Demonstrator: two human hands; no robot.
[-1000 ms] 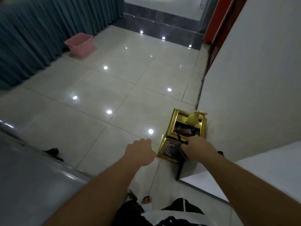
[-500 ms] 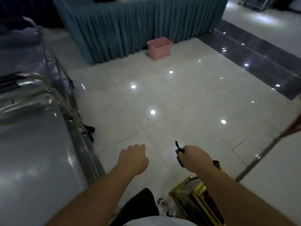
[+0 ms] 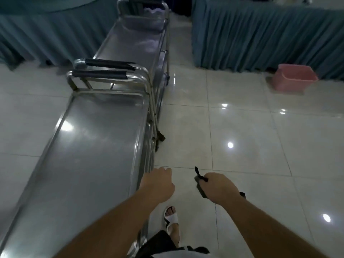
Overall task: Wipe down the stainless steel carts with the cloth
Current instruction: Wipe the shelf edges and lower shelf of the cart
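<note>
**Glossy tiled hall, two steel carts, cloth in hand**

Pale glossy floor tiles (image 3: 251, 127) underfoot, dotted with reflected ceiling lights. Pleated blue-grey table skirting (image 3: 260, 34) along the far side, more of it at far left. Pink plastic rectangular basket (image 3: 296, 77) on the floor just before the right-hand skirting.

Near stainless steel cart with flat tray top (image 3: 96, 146) at lower left, running away from the viewpoint, its tubular handle with dark foam grip (image 3: 99, 73) at the far end. Second stainless steel cart (image 3: 137, 38) beyond, end to end with the first, its own dark-gripped handle just beside the near cart's handle. Something pale on its far end, too blurred to make out. Dark caster wheel (image 3: 161, 137) at the near cart's right edge.

Left hand (image 3: 158, 185) out in front, seen from the back, just over the near cart's right rim, fingers curled under loosely with nothing visible in them; contact with the rim not discernible. Right hand (image 3: 217, 189) well off to the right of the cart, above bare floor, fingers closed around a small dark crumpled cloth (image 3: 200, 187), one strip poking up past the knuckles and another bit showing behind the wrist. Cloth clear of both carts.

Foot in white slide sandal (image 3: 172, 218) on the tiles below, between the two forearms, beside the cart's edge.
</note>
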